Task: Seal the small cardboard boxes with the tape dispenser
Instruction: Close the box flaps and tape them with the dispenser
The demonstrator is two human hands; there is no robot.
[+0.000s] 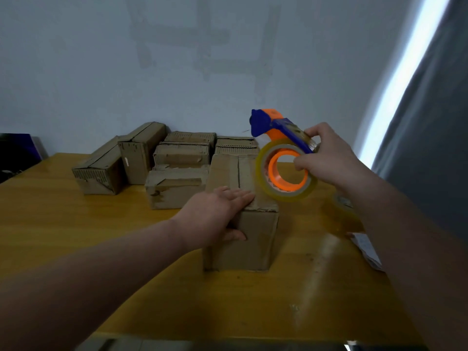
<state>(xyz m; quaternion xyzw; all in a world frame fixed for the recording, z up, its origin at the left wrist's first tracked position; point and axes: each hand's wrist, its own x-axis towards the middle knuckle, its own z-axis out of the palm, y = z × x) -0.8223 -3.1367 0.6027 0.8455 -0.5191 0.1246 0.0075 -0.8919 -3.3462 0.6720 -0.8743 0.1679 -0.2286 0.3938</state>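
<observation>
A small cardboard box (255, 231) stands near the middle of the yellow table (76, 224), its top flaps closed along a centre seam. My left hand (215, 214) rests on the box's near top edge, fingers straight across the flaps and thumb down the front face. My right hand (326, 158) grips the blue and orange tape dispenser (273, 127), which carries a roll of clear tape (286, 173). The dispenser hangs in the air above the right side of the box.
Several more cardboard boxes (177, 171) are grouped at the back of the table against the wall. A second roll of clear tape (342, 214) and a white paper slip (367, 247) lie at the right. A dark object (17, 150) sits at far left.
</observation>
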